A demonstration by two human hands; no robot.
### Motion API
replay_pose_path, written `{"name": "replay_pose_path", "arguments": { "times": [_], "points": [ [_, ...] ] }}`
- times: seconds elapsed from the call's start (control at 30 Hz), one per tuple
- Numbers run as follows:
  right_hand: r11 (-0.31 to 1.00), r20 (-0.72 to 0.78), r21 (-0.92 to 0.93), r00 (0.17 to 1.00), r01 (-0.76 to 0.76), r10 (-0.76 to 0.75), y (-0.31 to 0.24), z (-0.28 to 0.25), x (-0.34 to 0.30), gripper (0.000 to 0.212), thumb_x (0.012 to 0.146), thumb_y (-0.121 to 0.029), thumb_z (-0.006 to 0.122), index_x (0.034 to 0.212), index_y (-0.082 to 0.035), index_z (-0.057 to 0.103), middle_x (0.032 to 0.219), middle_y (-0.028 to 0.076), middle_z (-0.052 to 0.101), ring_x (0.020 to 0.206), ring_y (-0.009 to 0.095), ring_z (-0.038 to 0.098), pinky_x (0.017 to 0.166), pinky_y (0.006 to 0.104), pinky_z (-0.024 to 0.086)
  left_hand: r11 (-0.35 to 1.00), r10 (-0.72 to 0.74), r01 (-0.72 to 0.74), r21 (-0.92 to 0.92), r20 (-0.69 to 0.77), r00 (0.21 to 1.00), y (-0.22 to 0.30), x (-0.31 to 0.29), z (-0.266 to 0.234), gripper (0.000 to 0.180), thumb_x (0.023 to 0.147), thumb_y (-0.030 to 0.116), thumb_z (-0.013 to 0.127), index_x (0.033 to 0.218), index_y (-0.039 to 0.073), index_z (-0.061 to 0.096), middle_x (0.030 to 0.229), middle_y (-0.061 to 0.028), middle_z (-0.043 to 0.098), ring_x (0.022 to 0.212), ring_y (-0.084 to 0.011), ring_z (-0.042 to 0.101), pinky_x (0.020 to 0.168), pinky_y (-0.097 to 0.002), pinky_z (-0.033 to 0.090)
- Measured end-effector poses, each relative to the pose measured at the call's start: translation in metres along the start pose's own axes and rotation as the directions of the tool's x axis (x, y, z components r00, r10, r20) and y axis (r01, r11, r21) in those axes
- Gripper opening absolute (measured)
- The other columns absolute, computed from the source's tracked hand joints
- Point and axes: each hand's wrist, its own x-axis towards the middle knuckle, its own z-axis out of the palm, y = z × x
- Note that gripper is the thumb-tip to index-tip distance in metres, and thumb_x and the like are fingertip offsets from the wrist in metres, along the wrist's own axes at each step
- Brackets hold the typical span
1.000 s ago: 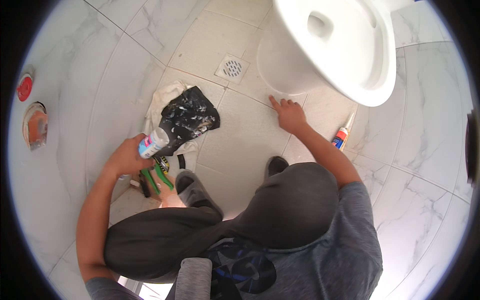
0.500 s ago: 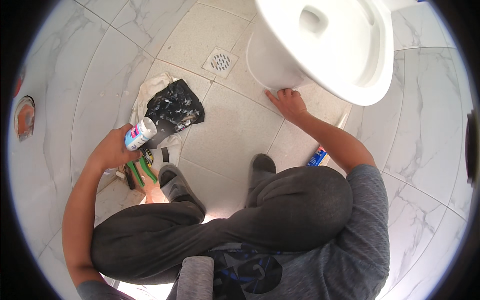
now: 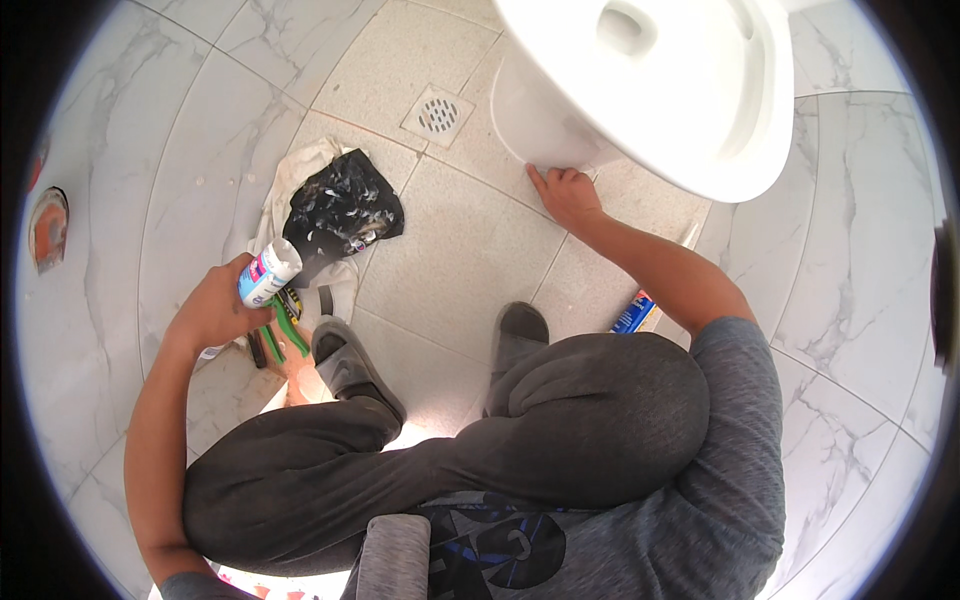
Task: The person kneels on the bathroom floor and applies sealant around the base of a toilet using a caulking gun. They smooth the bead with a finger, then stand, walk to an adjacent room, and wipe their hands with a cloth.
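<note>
Left hand [image 3: 217,303]: fingers wrapped firmly around the canister [image 3: 268,275], closed on its body from the left.
Canister: white with blue and pink print, held tilted in the left hand; pale end aimed up and slightly right, just before the black sheet in this view.
Right hand [image 3: 570,197]: empty, reaching forward; index finger stretched out, remaining fingers bent and close together.
Right fingertip: at the foot of the toilet [image 3: 548,115], right by the floor line (contact or a sliver of gap, cannot tell from above).
Toilet: white, smooth, with a wide bowl overhanging a narrower base; ahead and to the right.
Black sheet [image 3: 345,200]: crumpled, smeared with white, lying just beyond the canister.
Off-white cloth [image 3: 285,185]: bunched under and around the black sheet, against the left wall.
Green-handled tool [image 3: 290,328]: below the left hand, near the left sandal, partly hidden.
Left sandal [image 3: 348,362]: grey, planted beside the tools.
Right sandal [image 3: 522,325]: dark grey, flat on the floor, well apart from the left one.
Blue tube [image 3: 632,313]: with a pale nozzle, near the right wall, partly covered by the right forearm.
Floor drain [image 3: 438,115]: square, with a slotted round grate, left of the toilet base.
Floor [image 3: 450,260]: pale square tiles with darker joints.
Left wall [image 3: 110,200]: marble-veined tiles, with a reddish-orange opening [image 3: 48,232] cut through.
</note>
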Motion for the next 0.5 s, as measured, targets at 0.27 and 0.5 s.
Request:
{"name": "replay_pose_path", "arguments": {
  "times": [0.27, 0.5],
  "points": [
    [0.94, 0.128, -0.342, 0.991, 0.01, 0.036, -0.014, -0.007, -0.002, 0.075, 0.095, -0.011, 0.054, 0.165, -0.021, 0.028, 0.099, 0.017, 0.061, 0.076, 0.03, 0.061, 0.055, 0.0436, 0.052, 1.0, -0.014, 0.014, 0.009, -0.036, 0.999, 0.003, -0.01, 0.0, 0.053, 0.069, 0.019, 0.084, 0.114, -0.001, 0.063, 0.095, -0.0222, 0.073, 0.09, -0.0383, 0.072, 0.085, -0.0429, 0.054],
    [0.939, 0.222, -0.343, 0.971, -0.004, 0.085, -0.008, -0.004, -0.014, 0.079, 0.1, -0.017, 0.051, 0.167, -0.024, 0.011, 0.101, 0.019, 0.066, 0.085, 0.034, 0.068, 0.061, 0.048, 0.057, 1.0, -0.014, 0.015, 0.018, -0.043, 0.999, 0.007, -0.017, 0.002, 0.051, 0.068, 0.017, 0.081, 0.112, -0.002, 0.063, 0.094, -0.0222, 0.073, 0.087, -0.0375, 0.071, 0.084, -0.043, 0.053]
  ]
}}
